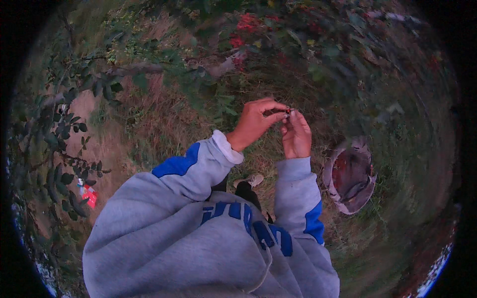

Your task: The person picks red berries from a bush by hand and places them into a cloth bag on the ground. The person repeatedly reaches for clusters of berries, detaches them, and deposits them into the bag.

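Observation:
My left hand [253, 124] and my right hand [297, 135] meet in front of me at the middle, fingertips nearly touching. Between them is a tiny dark-red thing [288, 111], which looks like a berry; the fingers cover part of it. Thumb and forefinger of the left hand are pinched at it. The right thumb and fingers close on it from the other side. To the right of my right hand, an open cloth sack [371, 185] stands on the grass, with reddish stuff inside that is too dim to make out.
Bright red berry clusters [248, 22] hang among leaves beyond my hands. A branch [144, 68] crosses the far left, and leafy twigs [64, 134] reach in at the left. On bare ground lies a red-and-white packet [88, 193]. My shoe [255, 180] shows below.

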The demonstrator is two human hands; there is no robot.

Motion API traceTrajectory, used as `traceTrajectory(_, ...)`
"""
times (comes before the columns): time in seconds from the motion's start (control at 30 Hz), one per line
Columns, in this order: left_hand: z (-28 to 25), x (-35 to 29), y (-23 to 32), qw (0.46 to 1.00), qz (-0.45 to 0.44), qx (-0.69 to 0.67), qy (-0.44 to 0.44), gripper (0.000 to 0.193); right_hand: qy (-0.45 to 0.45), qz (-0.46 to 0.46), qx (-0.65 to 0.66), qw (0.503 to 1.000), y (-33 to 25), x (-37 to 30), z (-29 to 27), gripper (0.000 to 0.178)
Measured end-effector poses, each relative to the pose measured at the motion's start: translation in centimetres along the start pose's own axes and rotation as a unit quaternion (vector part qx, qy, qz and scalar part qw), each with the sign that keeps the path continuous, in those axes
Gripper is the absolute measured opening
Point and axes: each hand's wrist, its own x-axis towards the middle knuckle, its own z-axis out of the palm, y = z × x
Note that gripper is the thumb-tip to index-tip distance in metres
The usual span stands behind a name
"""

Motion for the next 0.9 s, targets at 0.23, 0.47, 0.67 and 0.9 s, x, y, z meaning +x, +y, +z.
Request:
traceTrajectory(0.23, 5.6, -3.5, 1.8, 0.981, -0.121, -0.142, -0.056, 0.017, 0.086, -0.092, -0.114, 0.985, -2.0, -5.5, -3.9, 0.015)
traceTrajectory(0.47, 8.1, -5.4, 0.3, 0.938, -0.230, -0.228, -0.122, 0.014, 0.099, -0.142, -0.037, 0.984, -4.2, -9.2, -13.7, 0.015)
traceTrajectory(0.67, 5.1, -5.3, -3.6, 0.951, -0.244, -0.112, -0.156, 0.020, 0.142, -0.132, 0.090, 0.977, -13.3, -11.8, -29.9, 0.031)
traceTrajectory(0.9, -2.4, -0.3, -8.8, 0.935, -0.289, -0.195, 0.064, 0.031, -0.156, -0.023, 0.048, 0.986, -9.0, -7.7, -30.4, 0.034)
